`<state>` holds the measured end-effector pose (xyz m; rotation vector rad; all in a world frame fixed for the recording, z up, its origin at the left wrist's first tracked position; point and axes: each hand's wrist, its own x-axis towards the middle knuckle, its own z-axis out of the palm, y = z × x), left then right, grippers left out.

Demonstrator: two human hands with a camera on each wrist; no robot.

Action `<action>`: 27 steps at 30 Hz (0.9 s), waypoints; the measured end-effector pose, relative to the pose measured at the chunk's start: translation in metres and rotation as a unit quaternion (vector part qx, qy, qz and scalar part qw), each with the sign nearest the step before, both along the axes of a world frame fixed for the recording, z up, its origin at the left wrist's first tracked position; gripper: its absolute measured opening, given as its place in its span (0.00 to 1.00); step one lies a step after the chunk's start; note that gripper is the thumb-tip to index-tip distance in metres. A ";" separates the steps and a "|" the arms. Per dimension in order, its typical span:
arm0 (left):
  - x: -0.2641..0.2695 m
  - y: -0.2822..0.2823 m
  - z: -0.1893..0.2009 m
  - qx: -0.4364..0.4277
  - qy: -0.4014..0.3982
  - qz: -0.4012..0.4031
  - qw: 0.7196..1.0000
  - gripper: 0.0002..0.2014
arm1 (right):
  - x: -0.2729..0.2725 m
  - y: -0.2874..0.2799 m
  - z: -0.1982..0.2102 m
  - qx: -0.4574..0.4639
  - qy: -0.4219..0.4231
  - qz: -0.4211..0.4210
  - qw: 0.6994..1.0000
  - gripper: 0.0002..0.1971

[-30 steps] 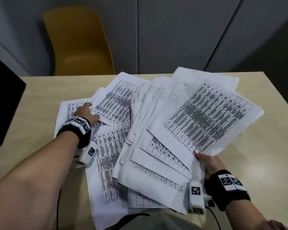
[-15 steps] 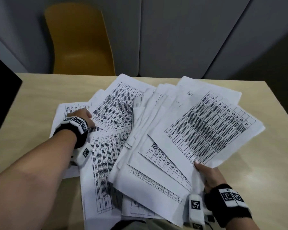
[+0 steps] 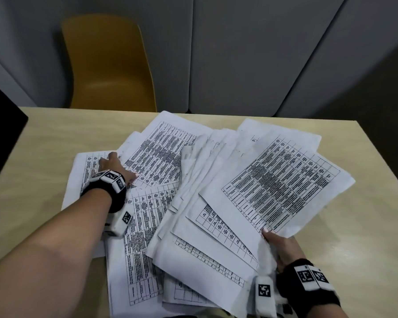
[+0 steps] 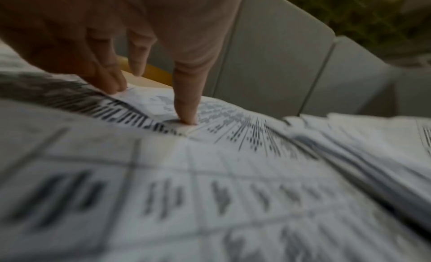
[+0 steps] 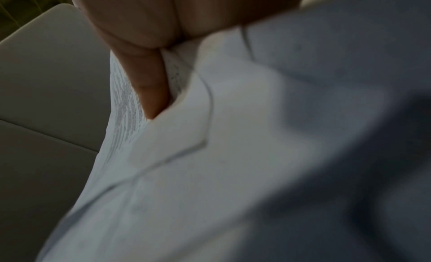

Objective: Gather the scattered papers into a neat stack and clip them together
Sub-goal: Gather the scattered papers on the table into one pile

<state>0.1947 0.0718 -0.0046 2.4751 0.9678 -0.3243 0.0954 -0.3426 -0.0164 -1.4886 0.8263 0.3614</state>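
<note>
right hand (image 3: pixel 282 246) pinches fanned papers (image 3: pixel 278 184); left hand (image 3: pixel 112 164) presses sheets.

Light wood-grain bench (image 3: pixel 365 226), far edge running straight across, right far corner in view. Yellow moulded chair (image 3: pixel 108 63) stands beyond the far edge, toward the left far corner, seat facing the bench, just beside it; a sliver of the same yellow shows in the left wrist view (image 4: pixel 154 72). Grey wall panels (image 3: pixel 251 53) behind, vertical seams, rounded lower corners; also seen in both wrist views (image 4: pixel 275 59) (image 5: pixel 46 72). Flat black object (image 3: pixel 0 134) at the bench's left edge, cut off by the frame, kind unclear. Blurred green backdrop (image 4: pixel 373 13) above the panels
</note>
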 end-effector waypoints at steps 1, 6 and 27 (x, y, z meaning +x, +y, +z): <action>0.001 0.002 0.000 -0.020 0.011 0.000 1.000 0.39 | 0.000 0.002 0.002 0.006 -0.002 0.002 1.000 0.17; -0.003 0.012 0.000 -0.012 0.032 -0.019 0.999 0.32 | 0.000 0.000 -0.005 0.017 0.002 -0.004 1.000 0.11; -0.088 0.042 0.022 -0.168 -0.044 0.024 0.985 0.10 | -0.001 0.002 -0.002 0.029 -0.027 -0.013 0.999 0.06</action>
